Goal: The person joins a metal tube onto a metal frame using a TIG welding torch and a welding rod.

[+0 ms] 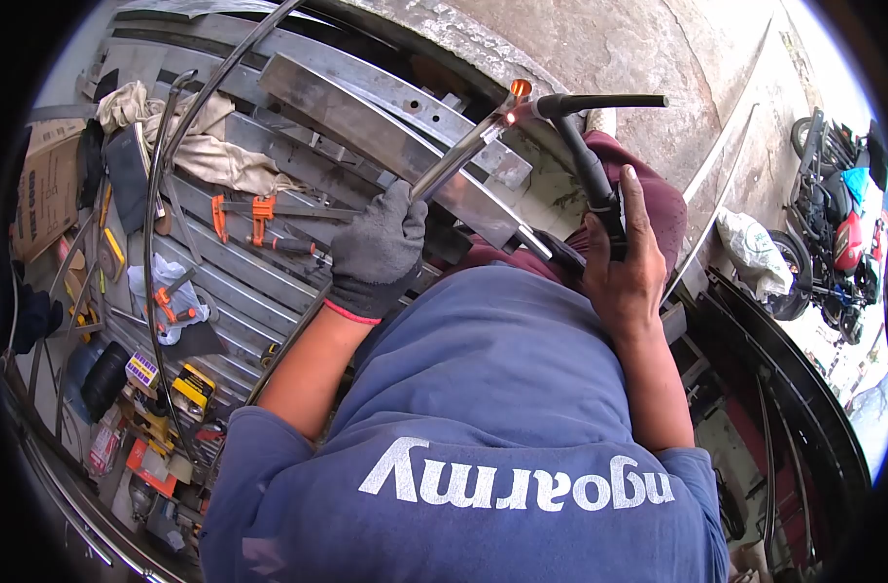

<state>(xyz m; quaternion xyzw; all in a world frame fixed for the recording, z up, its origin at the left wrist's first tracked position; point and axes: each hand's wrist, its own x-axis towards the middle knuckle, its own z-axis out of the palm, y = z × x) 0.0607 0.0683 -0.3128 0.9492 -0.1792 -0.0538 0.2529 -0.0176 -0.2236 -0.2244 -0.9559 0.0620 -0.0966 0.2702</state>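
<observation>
My left hand (pixel 378 255), in a dark grey glove with a red cuff, is closed around a shiny metal tube (pixel 452 162) that slants up to the right. My bare right hand (pixel 626 255) grips the black handle of a TIG welding torch (pixel 588 163), with one finger stretched along it. The torch head meets the far end of the tube, where a small spot glows bright orange. Below the tube lies a flat metal bar (pixel 366 131) across the slatted metal bench (pixel 259 335).
Orange-handled clamps (pixel 261 219), a beige cloth (pixel 206 146) and a cardboard box (pixel 50 185) are at left. A yellow box (pixel 193 391) is among the clutter at lower left. Long bent tubes (pixel 152 243) rise beside the clamps. Motorcycles (pixel 837 228) and a white sack (pixel 753 251) are at right.
</observation>
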